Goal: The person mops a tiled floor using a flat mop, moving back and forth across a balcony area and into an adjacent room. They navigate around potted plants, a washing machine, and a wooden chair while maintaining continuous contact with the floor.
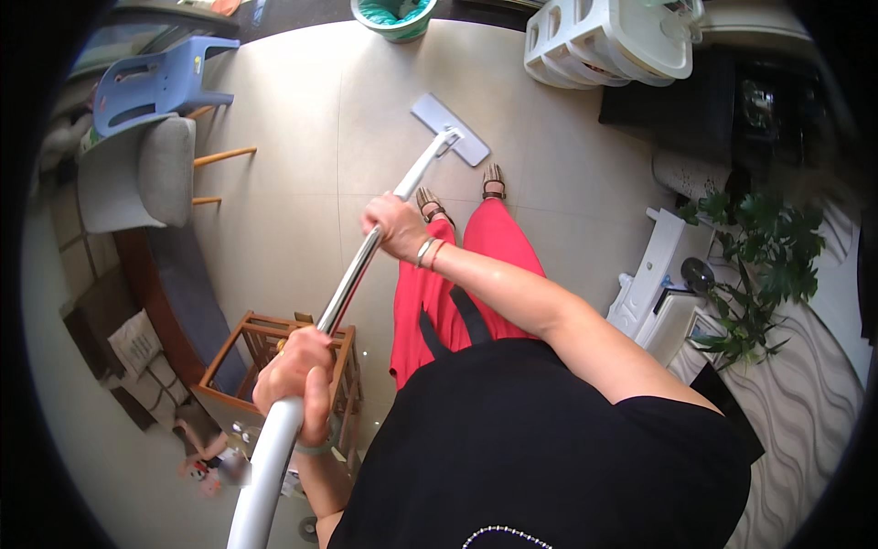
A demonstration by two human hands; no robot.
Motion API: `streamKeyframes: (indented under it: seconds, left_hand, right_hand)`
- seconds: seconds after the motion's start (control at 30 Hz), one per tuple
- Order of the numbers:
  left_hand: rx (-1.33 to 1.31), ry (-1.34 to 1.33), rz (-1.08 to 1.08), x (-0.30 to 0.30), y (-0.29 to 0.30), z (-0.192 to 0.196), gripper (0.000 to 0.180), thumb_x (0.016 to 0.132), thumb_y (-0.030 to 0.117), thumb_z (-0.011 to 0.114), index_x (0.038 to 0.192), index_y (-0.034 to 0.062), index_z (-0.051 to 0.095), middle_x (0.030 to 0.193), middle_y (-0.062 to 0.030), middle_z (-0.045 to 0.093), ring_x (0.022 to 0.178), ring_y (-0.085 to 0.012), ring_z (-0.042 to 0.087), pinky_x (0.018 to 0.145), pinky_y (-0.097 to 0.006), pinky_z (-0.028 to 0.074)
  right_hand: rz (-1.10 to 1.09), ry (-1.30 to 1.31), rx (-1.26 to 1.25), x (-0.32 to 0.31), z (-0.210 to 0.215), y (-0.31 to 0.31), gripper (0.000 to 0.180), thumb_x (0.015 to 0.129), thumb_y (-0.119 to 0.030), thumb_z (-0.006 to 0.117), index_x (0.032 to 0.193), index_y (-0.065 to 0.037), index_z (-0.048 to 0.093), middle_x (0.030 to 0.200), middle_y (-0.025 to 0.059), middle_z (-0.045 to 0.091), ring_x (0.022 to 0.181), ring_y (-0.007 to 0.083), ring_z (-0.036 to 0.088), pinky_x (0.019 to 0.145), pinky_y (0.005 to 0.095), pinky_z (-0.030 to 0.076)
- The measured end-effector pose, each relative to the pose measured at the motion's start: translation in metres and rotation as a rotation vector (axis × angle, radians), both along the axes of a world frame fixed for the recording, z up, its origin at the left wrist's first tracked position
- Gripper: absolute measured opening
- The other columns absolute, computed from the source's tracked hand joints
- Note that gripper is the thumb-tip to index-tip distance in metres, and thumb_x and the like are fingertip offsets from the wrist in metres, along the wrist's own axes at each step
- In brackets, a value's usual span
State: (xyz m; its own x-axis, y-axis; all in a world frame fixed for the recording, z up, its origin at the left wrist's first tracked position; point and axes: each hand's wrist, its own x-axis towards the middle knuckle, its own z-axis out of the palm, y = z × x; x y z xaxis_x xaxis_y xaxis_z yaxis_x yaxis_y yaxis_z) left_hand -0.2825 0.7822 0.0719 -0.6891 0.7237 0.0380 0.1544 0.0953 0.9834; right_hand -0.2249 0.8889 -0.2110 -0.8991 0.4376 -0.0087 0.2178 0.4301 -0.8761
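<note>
A flat mop slants across the view, its pale rectangular head (466, 142) lying on the tiled floor just ahead of my sandalled feet. From it a long white and silver handle (350, 284) rises toward the lower left. My left hand (297, 373) is wrapped round the upper handle, close to its thick white end. Farther down the pole, my right hand (398, 227) grips it too, with the arm reaching across in front of my body.
A green-lined bin (395, 26) and a white plastic rack (608, 50) stand at the far side. On the left are a blue plastic chair (174, 82), a grey chair (151, 174) and a wooden-framed stand (233, 352). A white cabinet (651, 265) and leafy plant (777, 247) stand right.
</note>
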Motion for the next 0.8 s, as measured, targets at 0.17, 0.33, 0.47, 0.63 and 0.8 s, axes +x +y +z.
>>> streamKeyframes:
  seconds: [0.17, 0.33, 0.47, 0.63, 0.8]
  left_hand:
    - [-0.091, 0.010, 0.133, 0.003, -0.036, 0.022, 0.016, 0.085, -0.001, 0.047, 0.074, 0.0090, 0.042, 0.060, -0.0027, 0.046, 0.061, -0.0122, 0.042, 0.080, -0.039, 0.042]
    - [0.029, 0.069, 0.168, 0.014, -0.045, 0.006, 0.018, 0.081, 0.000, 0.056, 0.073, 0.0088, 0.043, 0.057, -0.0014, 0.046, 0.054, -0.0136, 0.044, 0.073, -0.039, 0.045]
    - [0.136, 0.060, 0.168, 0.021, -0.020, -0.009, 0.020, 0.078, 0.002, 0.062, 0.072, 0.0081, 0.044, 0.055, -0.0015, 0.047, 0.051, -0.0154, 0.045, 0.069, -0.039, 0.046]
    - [0.165, -0.095, 0.102, 0.034, 0.021, -0.045, 0.020, 0.078, 0.001, 0.056, 0.065, 0.0096, 0.042, 0.056, -0.0012, 0.046, 0.052, -0.0142, 0.044, 0.067, -0.038, 0.044]
    - [0.233, -0.073, -0.226, 0.056, 0.098, -0.092, 0.021, 0.074, -0.011, 0.056, 0.070, 0.0043, 0.041, 0.060, -0.0071, 0.048, 0.054, -0.0216, 0.051, 0.071, -0.043, 0.053]
  right_hand:
    - [0.292, -0.090, -0.211, -0.028, 0.027, -0.042, 0.014, 0.083, -0.026, 0.060, 0.076, -0.013, 0.062, 0.079, 0.0038, 0.061, 0.086, 0.0265, 0.058, 0.072, 0.0413, 0.050]
    - [0.652, -0.185, -0.164, -0.033, 0.034, -0.016, 0.011, 0.082, -0.024, 0.060, 0.081, -0.014, 0.065, 0.084, 0.0067, 0.063, 0.092, 0.0268, 0.061, 0.072, 0.0431, 0.051]
    - [0.643, -0.280, -0.092, -0.016, 0.036, 0.020, 0.011, 0.080, -0.022, 0.062, 0.084, -0.013, 0.067, 0.086, 0.0087, 0.064, 0.092, 0.0280, 0.062, 0.072, 0.0448, 0.052]
    - [0.404, -0.269, -0.001, 0.034, 0.020, 0.090, 0.013, 0.085, -0.021, 0.058, 0.078, -0.010, 0.060, 0.083, 0.0078, 0.062, 0.090, 0.0284, 0.061, 0.069, 0.0440, 0.053]
    - [0.100, -0.235, 0.176, 0.118, -0.027, 0.159, 0.021, 0.086, -0.021, 0.061, 0.072, -0.008, 0.053, 0.076, 0.0093, 0.056, 0.079, 0.0303, 0.056, 0.067, 0.0439, 0.049]
